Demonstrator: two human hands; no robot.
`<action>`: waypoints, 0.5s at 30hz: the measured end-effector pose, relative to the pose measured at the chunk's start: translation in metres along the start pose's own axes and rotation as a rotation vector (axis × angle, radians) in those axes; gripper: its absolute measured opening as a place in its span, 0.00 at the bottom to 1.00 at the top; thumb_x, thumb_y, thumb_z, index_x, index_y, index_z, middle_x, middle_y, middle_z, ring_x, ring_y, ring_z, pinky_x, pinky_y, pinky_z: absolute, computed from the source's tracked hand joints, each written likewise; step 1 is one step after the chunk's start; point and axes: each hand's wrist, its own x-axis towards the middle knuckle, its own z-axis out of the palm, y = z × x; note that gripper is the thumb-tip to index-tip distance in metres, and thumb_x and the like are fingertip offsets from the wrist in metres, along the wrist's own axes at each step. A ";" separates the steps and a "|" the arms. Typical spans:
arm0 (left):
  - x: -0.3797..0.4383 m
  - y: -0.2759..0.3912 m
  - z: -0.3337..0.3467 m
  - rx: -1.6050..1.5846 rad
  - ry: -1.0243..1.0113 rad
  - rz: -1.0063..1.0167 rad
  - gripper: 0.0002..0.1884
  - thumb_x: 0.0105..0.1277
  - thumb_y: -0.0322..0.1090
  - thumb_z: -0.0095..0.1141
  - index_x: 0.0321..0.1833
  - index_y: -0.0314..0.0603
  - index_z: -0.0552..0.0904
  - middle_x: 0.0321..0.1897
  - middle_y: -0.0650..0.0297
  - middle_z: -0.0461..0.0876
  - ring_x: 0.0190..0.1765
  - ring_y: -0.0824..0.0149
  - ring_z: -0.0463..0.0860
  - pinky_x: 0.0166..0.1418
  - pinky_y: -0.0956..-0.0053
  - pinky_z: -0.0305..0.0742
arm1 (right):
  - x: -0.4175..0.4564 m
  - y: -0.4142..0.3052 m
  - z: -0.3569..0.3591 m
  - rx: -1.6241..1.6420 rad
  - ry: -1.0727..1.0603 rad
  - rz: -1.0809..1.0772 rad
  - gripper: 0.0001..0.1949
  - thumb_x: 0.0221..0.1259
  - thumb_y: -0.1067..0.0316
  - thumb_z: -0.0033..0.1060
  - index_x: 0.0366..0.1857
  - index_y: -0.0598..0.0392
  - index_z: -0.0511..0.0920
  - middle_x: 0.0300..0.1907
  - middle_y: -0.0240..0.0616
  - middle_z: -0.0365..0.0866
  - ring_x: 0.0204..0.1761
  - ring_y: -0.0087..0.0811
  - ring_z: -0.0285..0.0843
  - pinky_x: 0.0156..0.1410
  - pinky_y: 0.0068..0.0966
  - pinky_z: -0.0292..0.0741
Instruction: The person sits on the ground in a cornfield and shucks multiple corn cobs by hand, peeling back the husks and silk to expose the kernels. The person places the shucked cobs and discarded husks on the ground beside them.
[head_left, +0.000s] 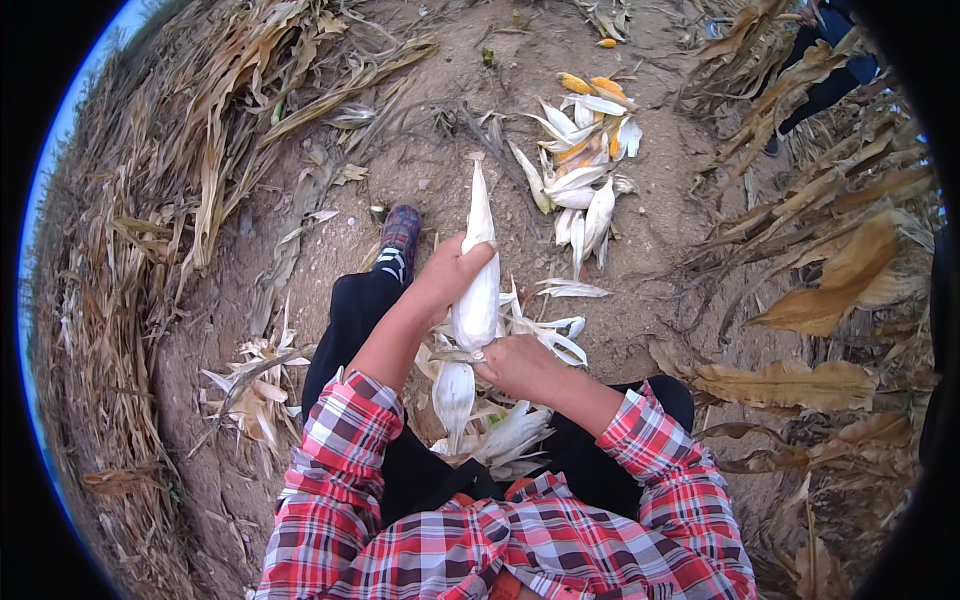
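My left hand (452, 276) is closed around the middle of an ear of corn in its pale husk (478, 300), whose pointed tip is directed away from me. At the ear's thick lower end, my right hand (517, 365) has its fingers closed on the base, where a short piece of stalk sticks out to the left. Loose white husks (514, 439) lie on the ground between my legs, partly hidden by my hands. Beyond the ear, to the right, is a pile of husked and unhusked corn ears (592, 187), some showing yellow kernels.
A heap of dry corn stalks (135, 247) runs along the left side. Dry stalks and leaves (810, 300) line the right, with another person's dark-clothed leg (806, 105) behind them. More husks (259, 390) lie left of my leg. A small yellow cob (607, 43) lies far ahead.
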 end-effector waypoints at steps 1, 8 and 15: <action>0.001 0.000 -0.001 -0.029 0.027 -0.015 0.18 0.67 0.41 0.52 0.50 0.32 0.74 0.34 0.59 0.79 0.32 0.68 0.78 0.36 0.71 0.75 | 0.002 0.005 -0.001 -0.002 -0.012 0.002 0.15 0.59 0.59 0.53 0.33 0.63 0.79 0.28 0.57 0.80 0.32 0.54 0.80 0.41 0.45 0.76; -0.005 0.029 0.001 -0.671 -0.035 -0.013 0.16 0.72 0.45 0.45 0.47 0.37 0.73 0.34 0.57 0.80 0.36 0.62 0.82 0.43 0.65 0.80 | 0.016 0.026 -0.017 0.556 0.098 0.028 0.18 0.62 0.54 0.57 0.42 0.63 0.78 0.33 0.53 0.81 0.37 0.45 0.81 0.46 0.34 0.74; 0.001 0.018 -0.007 -0.514 0.238 0.113 0.14 0.71 0.43 0.48 0.47 0.39 0.73 0.34 0.62 0.78 0.31 0.69 0.77 0.36 0.71 0.75 | 0.021 0.004 -0.023 0.438 0.028 0.079 0.24 0.63 0.54 0.59 0.54 0.63 0.71 0.42 0.51 0.81 0.45 0.44 0.80 0.52 0.35 0.73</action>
